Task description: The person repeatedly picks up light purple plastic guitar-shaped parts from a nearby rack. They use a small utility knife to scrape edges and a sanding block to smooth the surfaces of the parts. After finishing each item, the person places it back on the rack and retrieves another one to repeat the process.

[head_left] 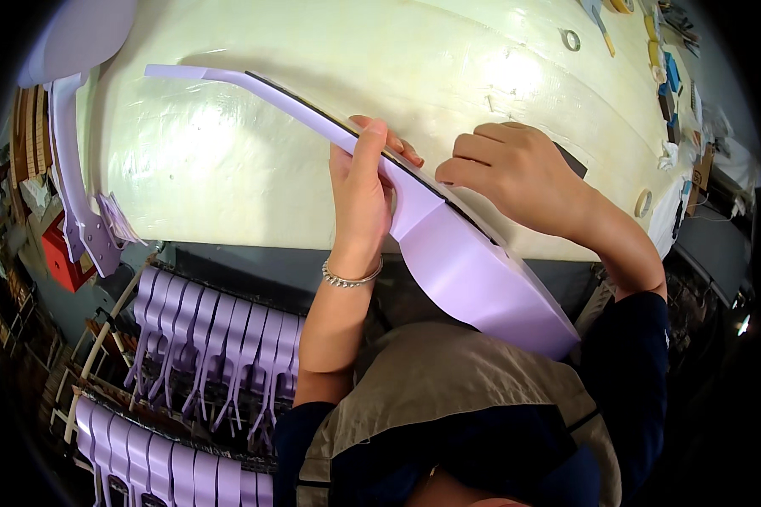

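A lilac ukulele [457, 262] is tilted on its side in front of me, its body close to my apron. Its headstock points to the far left over the table, and a dark fretboard edge runs along the neck. My left hand [366, 182] is closed around the neck near the body, thumb on the near side and fingertips showing beyond. My right hand [516, 176] is closed, fingers curled, over the upper side where the neck meets the body. Anything in its fingers is hidden. A dark flat piece [572, 160] shows just behind this hand.
The table [228, 160] has a pale, shiny covering. At left are a lilac instrument part [84, 38], lilac necks [72, 169] and a red box [63, 258]. Racks of several lilac necks [203, 329] stand lower left. Tape rolls [571, 40] and tools line the right.
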Demonstrator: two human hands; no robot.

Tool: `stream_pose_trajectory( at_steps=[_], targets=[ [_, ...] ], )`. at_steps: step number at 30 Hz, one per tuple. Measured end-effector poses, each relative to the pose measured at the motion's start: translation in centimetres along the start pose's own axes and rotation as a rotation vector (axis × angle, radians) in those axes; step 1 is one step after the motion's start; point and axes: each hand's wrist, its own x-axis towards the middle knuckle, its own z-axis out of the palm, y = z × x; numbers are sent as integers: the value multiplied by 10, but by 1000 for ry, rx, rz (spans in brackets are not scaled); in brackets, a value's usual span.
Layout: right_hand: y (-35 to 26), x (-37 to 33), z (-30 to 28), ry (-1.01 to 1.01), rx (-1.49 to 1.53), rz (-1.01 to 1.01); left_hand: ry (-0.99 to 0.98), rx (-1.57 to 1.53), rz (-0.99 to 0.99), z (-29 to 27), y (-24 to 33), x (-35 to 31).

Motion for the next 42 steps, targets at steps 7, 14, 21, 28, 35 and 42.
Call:
stream_pose_trajectory(
  at_steps=[7,14,21,28,35,42],
  targets=[
    [1,25,6,56,-91,-87,-14,47,35,-6,-1,2],
    [5,32,4,3,-155,-124,-4,45,41,-5,-2,3],
    [2,40,0,45,-190,-136,6,48,59,-3,0,3],
    [0,40,-3,14,-187,-128,12,49,62,-4,-1,4],
    [-4,39,-9,-80,-212,-106,-24,38,51,-5,1,3],
    [-3,43,-4,-25,-202,-82,-7,54,45,-5,0,1]
  ],
)
